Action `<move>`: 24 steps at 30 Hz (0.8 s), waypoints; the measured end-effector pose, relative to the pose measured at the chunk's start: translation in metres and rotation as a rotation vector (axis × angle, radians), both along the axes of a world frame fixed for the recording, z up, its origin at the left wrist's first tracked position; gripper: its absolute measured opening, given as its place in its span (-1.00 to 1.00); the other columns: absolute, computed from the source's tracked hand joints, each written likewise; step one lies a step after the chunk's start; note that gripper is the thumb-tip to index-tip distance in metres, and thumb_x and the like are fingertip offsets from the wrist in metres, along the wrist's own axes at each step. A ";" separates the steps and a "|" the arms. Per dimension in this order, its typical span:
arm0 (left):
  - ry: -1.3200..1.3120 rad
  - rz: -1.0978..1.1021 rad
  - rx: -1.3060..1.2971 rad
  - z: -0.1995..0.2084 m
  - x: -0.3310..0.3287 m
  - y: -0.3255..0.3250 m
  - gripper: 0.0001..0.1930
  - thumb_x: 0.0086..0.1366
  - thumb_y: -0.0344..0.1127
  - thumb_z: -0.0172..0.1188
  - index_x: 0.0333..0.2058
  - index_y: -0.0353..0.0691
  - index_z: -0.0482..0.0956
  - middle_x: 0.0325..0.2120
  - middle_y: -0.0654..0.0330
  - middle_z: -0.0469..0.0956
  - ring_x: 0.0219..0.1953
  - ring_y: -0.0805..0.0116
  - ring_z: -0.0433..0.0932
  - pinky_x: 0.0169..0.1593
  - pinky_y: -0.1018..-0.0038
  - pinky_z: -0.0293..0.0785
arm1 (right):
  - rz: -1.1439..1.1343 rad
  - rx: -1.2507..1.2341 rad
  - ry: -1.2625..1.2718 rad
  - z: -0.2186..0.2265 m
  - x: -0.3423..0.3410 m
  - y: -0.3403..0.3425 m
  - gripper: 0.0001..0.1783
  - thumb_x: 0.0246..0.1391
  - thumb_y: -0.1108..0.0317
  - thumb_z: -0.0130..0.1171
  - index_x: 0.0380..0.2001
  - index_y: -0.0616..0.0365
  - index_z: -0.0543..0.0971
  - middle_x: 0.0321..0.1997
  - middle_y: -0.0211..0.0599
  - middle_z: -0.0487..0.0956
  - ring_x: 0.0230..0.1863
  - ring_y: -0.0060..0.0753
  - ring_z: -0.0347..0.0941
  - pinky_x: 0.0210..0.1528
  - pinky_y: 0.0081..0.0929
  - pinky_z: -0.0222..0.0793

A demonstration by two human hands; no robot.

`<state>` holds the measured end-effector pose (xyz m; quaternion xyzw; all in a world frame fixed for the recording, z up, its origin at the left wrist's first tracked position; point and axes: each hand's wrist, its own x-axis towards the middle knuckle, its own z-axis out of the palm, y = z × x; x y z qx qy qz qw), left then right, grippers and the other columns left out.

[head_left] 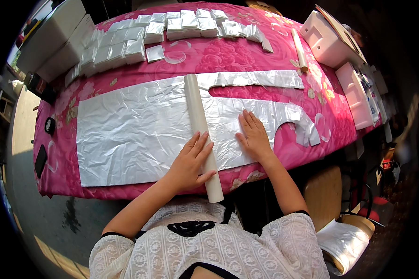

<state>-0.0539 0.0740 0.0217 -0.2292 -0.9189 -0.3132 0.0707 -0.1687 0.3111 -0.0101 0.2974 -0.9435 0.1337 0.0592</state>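
Note:
A thin, wrinkled white plastic sheet shaped like an apron [125, 135] lies spread on the table, its two strap-like ends and curved cut-outs toward the right. Across its middle rests a long pale tube [198, 109], whose near end sticks out past the table edge. My left hand [187, 163] lies on the tube's near half, fingers stretched and touching it, thumb apart. To the right of the tube, my right hand [254, 138] is pressed flat on the plastic, fingers extended and nothing in them.
Stacks of folded silvery-white packets [125, 44] line the far side of the pink flowered tablecloth [228, 58]. A second tube [299, 50] lies far right, near foam boxes [328, 44]. At left are a dark phone [41, 161], a tape roll [50, 125] and a dark jar [39, 87]. A chair [323, 193] stands lower right.

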 end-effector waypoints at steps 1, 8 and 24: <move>0.005 -0.009 -0.071 0.000 0.001 0.001 -0.31 0.08 -0.07 0.17 0.12 -0.34 0.24 0.21 -0.14 0.05 0.28 -0.11 -0.02 0.26 0.18 0.01 | -0.041 0.008 -0.001 -0.006 -0.014 0.016 -0.37 0.10 0.10 -0.06 0.18 0.19 0.22 0.32 -0.14 0.13 0.34 -0.16 -0.02 0.32 -0.27 -0.15; -0.022 -0.005 -0.067 0.002 -0.001 0.005 -0.31 0.06 -0.02 0.17 0.09 -0.34 0.28 0.22 -0.11 0.06 0.28 -0.10 -0.04 0.26 0.18 0.01 | -0.449 -0.105 0.172 -0.011 -0.081 0.147 -0.62 0.10 0.32 -0.07 -0.04 0.29 0.45 0.09 -0.05 0.40 0.14 -0.08 0.27 0.21 -0.30 0.11; -0.985 0.133 1.365 0.019 -0.004 -0.016 -0.63 0.21 -0.27 0.14 -0.05 -0.35 0.39 -0.19 0.14 0.48 -0.15 0.44 0.47 -0.09 0.48 0.41 | 0.265 -0.795 -0.929 0.096 0.075 -0.081 -0.66 -0.04 0.48 0.18 -0.13 0.25 0.44 -0.25 -0.33 0.52 -0.29 -0.60 0.44 -0.21 -0.60 0.38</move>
